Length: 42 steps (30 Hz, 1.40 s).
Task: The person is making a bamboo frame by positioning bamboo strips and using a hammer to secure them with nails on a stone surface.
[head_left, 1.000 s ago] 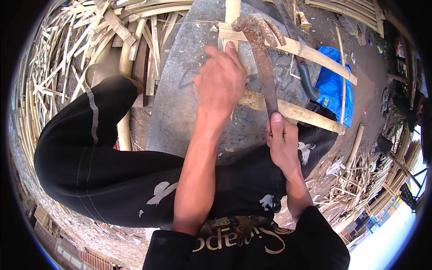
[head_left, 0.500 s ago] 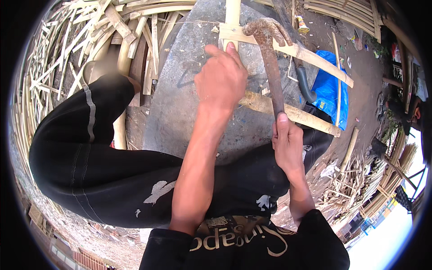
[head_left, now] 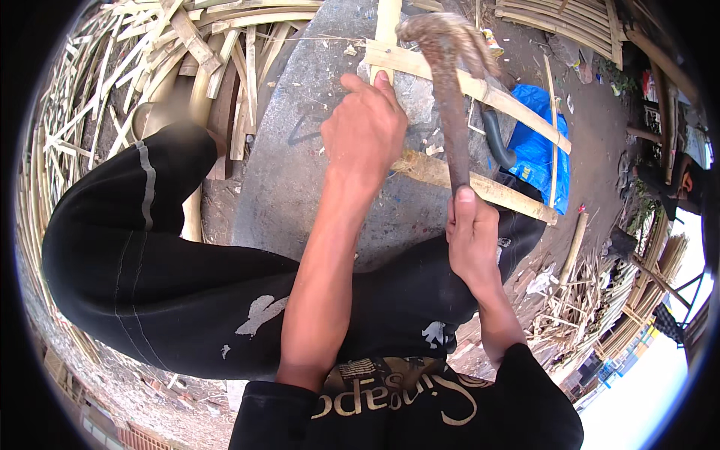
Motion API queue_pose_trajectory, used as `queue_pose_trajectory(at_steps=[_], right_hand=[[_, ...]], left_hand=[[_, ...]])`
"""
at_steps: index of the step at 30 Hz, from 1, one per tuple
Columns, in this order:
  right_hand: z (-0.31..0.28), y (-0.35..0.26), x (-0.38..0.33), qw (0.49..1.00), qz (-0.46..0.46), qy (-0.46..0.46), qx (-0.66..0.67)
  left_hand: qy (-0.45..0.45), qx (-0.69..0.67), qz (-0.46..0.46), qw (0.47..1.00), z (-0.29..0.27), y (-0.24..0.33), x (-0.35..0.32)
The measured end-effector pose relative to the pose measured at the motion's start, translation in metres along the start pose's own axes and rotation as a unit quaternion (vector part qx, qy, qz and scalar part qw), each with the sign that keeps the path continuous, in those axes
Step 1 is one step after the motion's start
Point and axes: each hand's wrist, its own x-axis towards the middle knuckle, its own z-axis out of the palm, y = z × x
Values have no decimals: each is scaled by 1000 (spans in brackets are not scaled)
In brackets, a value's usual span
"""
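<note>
My right hand [head_left: 474, 234] is closed around the handle of a rusty claw hammer [head_left: 452, 112]. The hammer's head is smeared by motion and appears above a flat bamboo strip [head_left: 517, 116] that runs out to the right. That strip crosses an upright bamboo strip [head_left: 388, 26] at the top of a grey slab [head_left: 262, 180]. Just below the crossing, my left hand [head_left: 364, 127] grips the upright strip's near end, thumb on top and fingers curled. Another bamboo strip [head_left: 487, 187] lies nearer me, passing behind the hammer handle.
Many loose bamboo strips [head_left: 112, 82] are heaped on the left. Blue plastic sheeting [head_left: 540, 146] and a dark curved pipe [head_left: 496, 142] lie to the right of the slab. My bent leg [head_left: 150, 292] borders the slab. Bamboo scraps [head_left: 566, 315] litter the ground at right.
The hammer head has risen slightly and looks larger and more blurred. My left hand keeps its hold on the upright strip. The whole view has shifted a little.
</note>
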Motion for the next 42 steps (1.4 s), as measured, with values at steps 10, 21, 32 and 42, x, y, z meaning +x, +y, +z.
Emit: queue_pose_trajectory(at_steps=[10, 21, 32, 42], right_hand=[[4, -8, 8, 999, 28, -24, -12], [-13, -21, 0, 998, 59, -28, 13], [-3, -3, 3, 996, 20, 40, 80], [-8, -2, 9, 999, 28, 3, 19]], left_hand=[[-15, 3, -17, 1000, -2, -6, -3], [-34, -14, -27, 999, -4, 1, -1], [-35, -8, -29, 999, -2, 3, -2], [-31, 8, -40, 999, -2, 5, -2]])
